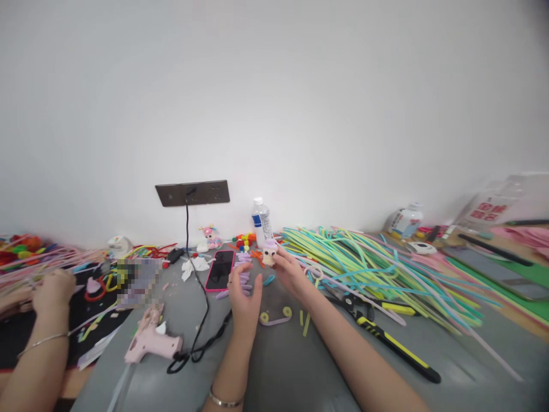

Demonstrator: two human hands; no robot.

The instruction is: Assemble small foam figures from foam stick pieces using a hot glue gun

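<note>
My right hand (291, 272) pinches a small cream figure (269, 256) with dark eyes and a lilac top, held up above the table. Just to its left, my left hand (244, 294) is raised with thumb and fingers apart and nothing visible between them. Behind that hand lie lilac fuzzy pieces (243, 258), partly covered by it. On the table in front of my right hand are a strip with two rolled yellow ends (275, 317) and short yellow-green pieces (306, 323).
Pipe cleaners (364, 263) spread across the right, beside yellow-black pliers (398, 349). A pink glue gun (152, 343), black cord (206, 320) and phone (220, 270) lie left. A bottle (261, 220) stands by the wall. Another person's hand (55, 289) works at far left.
</note>
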